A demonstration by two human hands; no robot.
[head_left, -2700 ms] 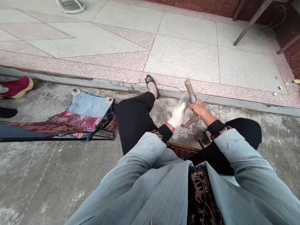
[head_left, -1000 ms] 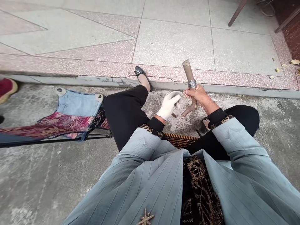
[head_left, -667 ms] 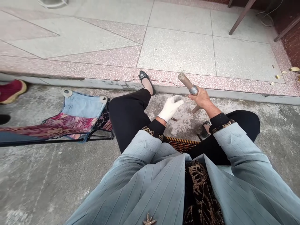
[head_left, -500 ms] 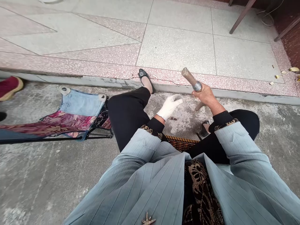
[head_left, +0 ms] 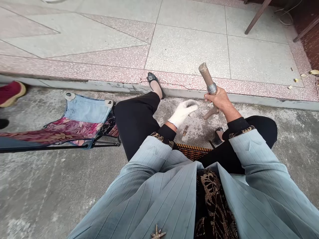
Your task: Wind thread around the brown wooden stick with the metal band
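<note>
My right hand (head_left: 216, 99), bare, is closed round a brown wooden stick (head_left: 206, 76) with a silvery wire band (head_left: 212, 88). The stick stands nearly upright, its lower end (head_left: 208, 115) bent off to the left just above the concrete ground. My left hand (head_left: 183, 111) wears a white glove and hovers beside the stick's lower end, its fingers curled together; nothing shows in them. A small brown piece (head_left: 184, 130) lies on the concrete under my left wrist. I sit with my legs in black trousers apart, the hands between my knees.
A folding fabric stool (head_left: 82, 119) in denim and pink floral cloth lies at my left. A raised tiled step (head_left: 174, 84) runs across ahead, my black shoe (head_left: 152, 79) against it. A red shoe (head_left: 11, 93) is at far left. Dark furniture legs (head_left: 258, 16) stand at top right.
My right hand has raised the stick from a leftward tilt back to nearly upright. The gloved left hand has let go of the stick and drawn slightly away. The small brown piece now lies on the ground.
</note>
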